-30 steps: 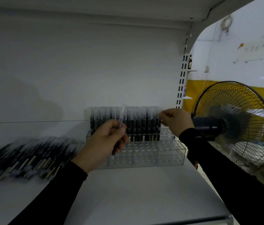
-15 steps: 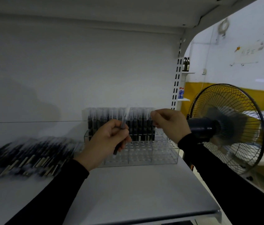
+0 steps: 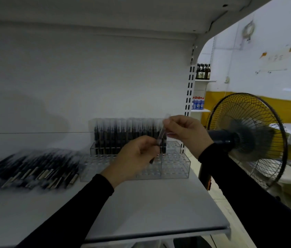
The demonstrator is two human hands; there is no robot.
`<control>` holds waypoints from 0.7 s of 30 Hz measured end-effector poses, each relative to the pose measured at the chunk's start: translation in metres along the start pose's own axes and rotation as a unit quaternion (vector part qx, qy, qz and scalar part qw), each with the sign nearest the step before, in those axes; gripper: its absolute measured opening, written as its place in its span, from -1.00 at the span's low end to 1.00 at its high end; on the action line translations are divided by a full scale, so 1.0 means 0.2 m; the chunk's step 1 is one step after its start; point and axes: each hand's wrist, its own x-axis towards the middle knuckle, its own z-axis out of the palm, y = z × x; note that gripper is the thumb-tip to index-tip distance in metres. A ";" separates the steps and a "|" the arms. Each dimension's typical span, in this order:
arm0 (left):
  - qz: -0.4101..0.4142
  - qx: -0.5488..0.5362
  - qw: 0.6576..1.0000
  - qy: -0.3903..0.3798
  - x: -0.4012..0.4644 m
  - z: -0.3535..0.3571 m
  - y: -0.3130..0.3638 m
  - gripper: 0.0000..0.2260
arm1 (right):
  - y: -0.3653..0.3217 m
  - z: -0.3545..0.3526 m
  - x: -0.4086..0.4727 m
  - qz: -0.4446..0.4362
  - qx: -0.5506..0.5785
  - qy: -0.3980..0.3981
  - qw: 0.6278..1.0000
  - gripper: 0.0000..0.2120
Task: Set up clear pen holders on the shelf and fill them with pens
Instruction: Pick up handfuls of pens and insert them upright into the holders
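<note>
A grey metal shelf (image 3: pixel 141 212) carries a clear tiered plastic pen holder (image 3: pixel 175 165) near its right edge and a loose black pen pile (image 3: pixel 30 170) left. Both hands, left hand (image 3: pixel 134 158) and right hand (image 3: pixel 186 131), pinch one clear-capped black pen (image 3: pixel 160 136) above the holder. A black wire-caged fan (image 3: pixel 245 138) stands beyond the right edge.

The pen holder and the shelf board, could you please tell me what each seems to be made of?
Pen holder: probably clear acrylic or hard plastic, glossy; the shelf shows through its walls. Shelf board: likely painted sheet metal, matte pale grey, with a thin folded front lip.
</note>
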 end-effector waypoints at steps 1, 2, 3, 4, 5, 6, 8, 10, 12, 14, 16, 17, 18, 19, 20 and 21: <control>0.008 0.083 0.997 0.000 0.00 -0.01 -0.02 -0.86 | -0.01 -0.03 0.01 0.001 0.002 0.017 1.000 -0.92; 0.019 0.173 0.985 -0.006 0.00 -0.02 -0.05 -0.73 | -0.01 -0.07 0.03 0.002 0.000 0.036 0.999 -0.91; 0.037 0.253 0.967 -0.016 -0.01 -0.04 -0.07 -0.59 | -0.01 -0.10 0.04 0.002 -0.005 0.056 0.998 -0.91; 0.053 0.314 0.947 -0.030 -0.02 -0.05 -0.09 -0.44 | -0.01 -0.13 0.06 0.000 -0.014 0.078 0.997 -0.91; 0.065 0.357 0.930 -0.049 -0.03 -0.05 -0.10 -0.29 | 0.00 -0.16 0.08 -0.006 -0.031 0.100 0.994 -0.91; 0.075 0.386 0.917 -0.065 -0.04 -0.05 -0.11 -0.16 | 0.01 -0.18 0.10 -0.015 -0.053 0.120 0.991 -0.92; 0.079 0.419 0.900 -0.093 -0.05 -0.04 -0.13 -0.03 | 0.03 -0.21 0.14 -0.038 -0.105 0.153 0.982 -0.93; 0.066 0.445 0.886 -0.109 -0.05 -0.03 -0.14 -0.04 | 0.06 -0.24 0.19 -0.054 -0.162 0.174 0.970 -0.87; 0.063 0.467 0.875 -0.108 -0.06 -0.02 -0.15 -0.03 | 0.10 -0.24 0.25 -0.060 -0.199 0.185 0.961 -0.85; 0.059 0.481 0.869 -0.103 -0.05 -0.01 -0.17 -0.09 | 0.14 -0.24 0.29 -0.063 -0.226 0.184 0.954 -0.88; 0.061 0.486 0.867 -0.098 -0.05 -0.01 -0.19 -0.13 | 0.18 -0.22 0.32 -0.051 -0.220 0.178 0.958 -0.92; 0.061 0.489 0.865 -0.096 -0.05 -0.01 -0.19 -0.13 | 0.20 -0.21 0.33 -0.042 -0.216 0.175 0.960 -0.92; 0.063 0.492 0.863 -0.095 -0.05 -0.01 -0.19 -0.14 | 0.22 -0.20 0.34 -0.037 -0.219 0.171 0.960 -0.91; 0.066 0.495 0.862 -0.092 -0.05 -0.01 -0.19 -0.16 | 0.23 -0.19 0.35 -0.036 -0.231 0.167 0.958 -0.89; 0.067 0.495 0.861 -0.091 -0.05 0.00 -0.19 -0.18 | 0.24 -0.19 0.35 -0.035 -0.250 0.161 0.954 -0.87; 0.067 0.493 0.862 -0.092 -0.05 0.00 -0.18 -0.18 | 0.24 -0.19 0.36 -0.035 -0.272 0.154 0.949 -0.84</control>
